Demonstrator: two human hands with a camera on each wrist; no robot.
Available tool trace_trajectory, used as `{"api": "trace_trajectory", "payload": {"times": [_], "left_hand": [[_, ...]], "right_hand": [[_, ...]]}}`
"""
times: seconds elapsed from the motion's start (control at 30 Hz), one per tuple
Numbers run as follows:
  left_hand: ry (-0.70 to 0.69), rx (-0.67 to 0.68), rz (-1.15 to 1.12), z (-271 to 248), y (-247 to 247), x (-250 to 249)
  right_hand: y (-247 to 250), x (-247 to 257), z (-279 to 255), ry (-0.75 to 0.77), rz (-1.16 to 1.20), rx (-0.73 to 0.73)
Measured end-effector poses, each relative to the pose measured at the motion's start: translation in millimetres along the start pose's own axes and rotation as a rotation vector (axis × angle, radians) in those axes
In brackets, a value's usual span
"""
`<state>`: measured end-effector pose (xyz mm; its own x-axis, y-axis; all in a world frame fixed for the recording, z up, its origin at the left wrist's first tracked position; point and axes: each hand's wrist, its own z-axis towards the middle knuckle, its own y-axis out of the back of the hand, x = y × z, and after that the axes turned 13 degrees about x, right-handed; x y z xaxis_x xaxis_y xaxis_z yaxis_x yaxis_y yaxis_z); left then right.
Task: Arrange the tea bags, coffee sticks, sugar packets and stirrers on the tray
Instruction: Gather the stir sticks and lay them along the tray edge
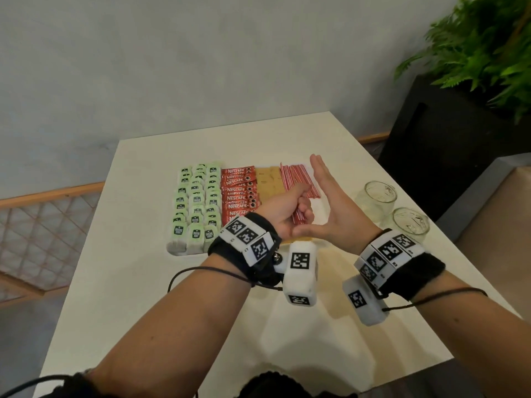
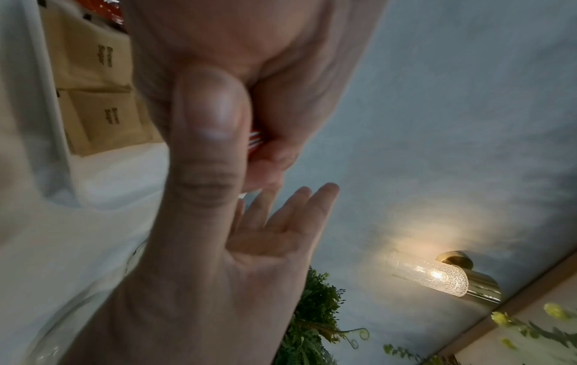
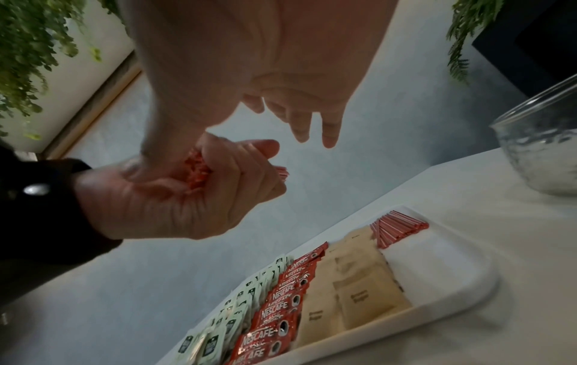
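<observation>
On the white tray (image 3: pixel 452 296) lie rows of green tea bags (image 1: pixel 198 202), red coffee sticks (image 1: pixel 240 193), brown sugar packets (image 1: pixel 268 179) and, at the far right, red-and-white stirrers (image 1: pixel 296 179). Above the tray's near right part, my left hand (image 1: pixel 290 209) grips an upright bundle of stirrers (image 1: pixel 298 218). My right hand (image 1: pixel 327 193) stands beside it, flat, fingers straight and pointing away. Its thumb reaches under the bundle's lower end and touches the left hand. The right wrist view shows the gripped bundle (image 3: pixel 196 170) in the fist.
Two glass jars (image 1: pixel 376 196) (image 1: pixel 409 224) stand on the white table right of the tray. A black planter (image 1: pixel 442 145) with a green plant (image 1: pixel 482 47) stands beyond the table's right corner. A wooden lattice rail (image 1: pixel 43 225) runs at the left.
</observation>
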<state>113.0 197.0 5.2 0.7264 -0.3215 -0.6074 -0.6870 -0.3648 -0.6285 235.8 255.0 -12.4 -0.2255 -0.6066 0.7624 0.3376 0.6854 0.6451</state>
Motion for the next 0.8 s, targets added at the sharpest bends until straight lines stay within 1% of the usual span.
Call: {"api": "trace_trajectory", "payload": {"times": [0.13, 0.27, 0.37, 0.43, 0.53, 0.57, 0.67, 0.7, 0.8], "left_hand": [[0.03, 0.025, 0.025, 8, -8, 8], [0.059, 0.052, 0.095, 14, -12, 15], [0.104, 0.102, 0.238, 14, -9, 18], [0.138, 0.143, 0.335, 13, -7, 19], [0.199, 0.155, 0.385, 10, -7, 22], [0.21, 0.156, 0.391, 10, -8, 23], [0.227, 0.166, 0.405, 9, -10, 24], [0.229, 0.167, 0.406, 10, -10, 24], [0.225, 0.159, 0.405, 9, -11, 24]], "right_hand": [[9, -11, -8, -0.014, -0.012, 0.021], [10, -20, -12, -0.025, -0.002, 0.044], [18, -26, -13, -0.042, 0.123, 0.065], [30, -30, -9, -0.058, 0.224, 0.005], [50, -33, -1, -0.117, 0.375, -0.104], [53, -33, 2, -0.113, 0.418, -0.101], [54, -32, 9, -0.137, 0.521, 0.054], [52, -33, 9, -0.144, 0.531, 0.076], [51, -33, 6, -0.097, 0.477, 0.015]]}}
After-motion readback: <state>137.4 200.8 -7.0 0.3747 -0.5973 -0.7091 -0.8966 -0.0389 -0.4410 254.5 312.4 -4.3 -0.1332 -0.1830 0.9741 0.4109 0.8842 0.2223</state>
